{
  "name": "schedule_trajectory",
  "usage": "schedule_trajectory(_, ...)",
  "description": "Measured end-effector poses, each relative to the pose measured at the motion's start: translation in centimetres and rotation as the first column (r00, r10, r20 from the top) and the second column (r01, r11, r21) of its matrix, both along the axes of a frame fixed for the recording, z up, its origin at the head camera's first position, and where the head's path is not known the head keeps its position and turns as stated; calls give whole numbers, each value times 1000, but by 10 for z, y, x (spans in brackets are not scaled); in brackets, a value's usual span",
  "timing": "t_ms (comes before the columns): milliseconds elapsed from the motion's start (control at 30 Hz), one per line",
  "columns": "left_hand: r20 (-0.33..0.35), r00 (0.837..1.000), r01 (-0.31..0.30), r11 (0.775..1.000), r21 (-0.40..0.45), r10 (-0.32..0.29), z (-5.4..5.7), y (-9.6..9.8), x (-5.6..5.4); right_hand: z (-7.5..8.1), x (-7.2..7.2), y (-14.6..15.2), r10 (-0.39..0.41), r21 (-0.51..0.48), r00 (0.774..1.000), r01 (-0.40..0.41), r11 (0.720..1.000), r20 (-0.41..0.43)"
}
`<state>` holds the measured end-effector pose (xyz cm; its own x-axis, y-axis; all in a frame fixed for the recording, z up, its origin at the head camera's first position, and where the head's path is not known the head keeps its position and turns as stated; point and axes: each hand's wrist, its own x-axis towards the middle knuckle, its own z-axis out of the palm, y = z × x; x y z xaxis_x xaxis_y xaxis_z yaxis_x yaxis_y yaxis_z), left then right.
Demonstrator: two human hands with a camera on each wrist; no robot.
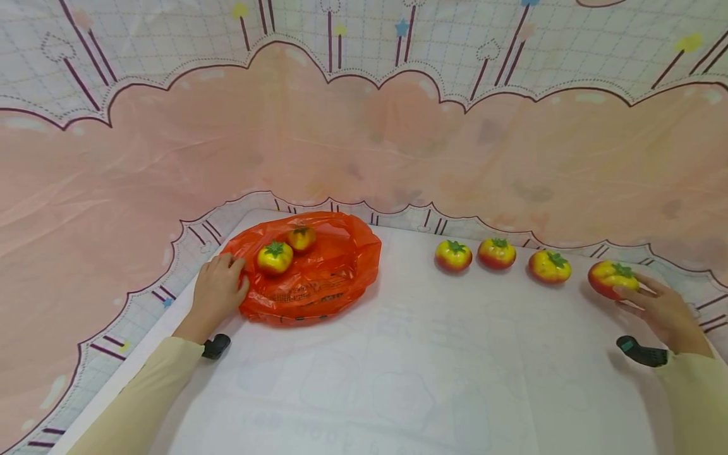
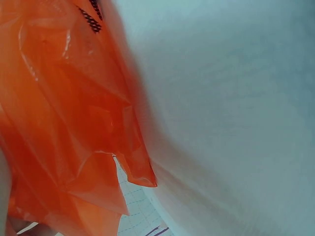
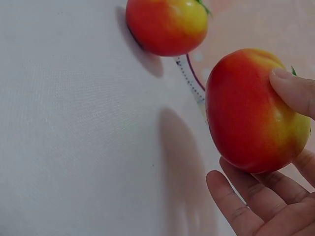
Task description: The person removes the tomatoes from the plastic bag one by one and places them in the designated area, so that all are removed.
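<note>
My right hand (image 1: 662, 313) grips a red-and-yellow tomato (image 1: 611, 279) with a green leafy top. In the right wrist view the thumb presses on the tomato (image 3: 251, 113) from above and the fingers sit under it, with its shadow apart on the table. At the left, my left hand (image 1: 218, 284) holds the edge of a red plastic bag (image 1: 352, 253) with its fingers bent over it. Two tomatoes lie within the bag's outline: a bright yellow one (image 1: 275, 259) and a duller one (image 1: 301, 239). The left wrist view shows mostly the crumpled bag (image 2: 64, 113).
Three more tomatoes stand in a row along the back right: one (image 1: 453, 256), another (image 1: 497, 253) and a third (image 1: 549, 266) nearest my right hand. The white table (image 1: 409, 354) backs onto a pink patterned cloth (image 1: 364, 145).
</note>
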<state>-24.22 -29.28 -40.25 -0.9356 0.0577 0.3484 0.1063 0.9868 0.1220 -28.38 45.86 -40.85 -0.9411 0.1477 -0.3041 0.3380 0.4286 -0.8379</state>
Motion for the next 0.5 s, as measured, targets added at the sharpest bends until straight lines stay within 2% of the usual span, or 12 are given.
schedule_trajectory(333,-7,1000,5,1000,-5,-5,2,2,1,-8,-1,-5,-30,-13,1000,30,999,10)
schedule_trajectory(500,-2,1000,4,1000,-9,-4,2,2,1,-10,-2,-7,-32,14,999,32,999,25)
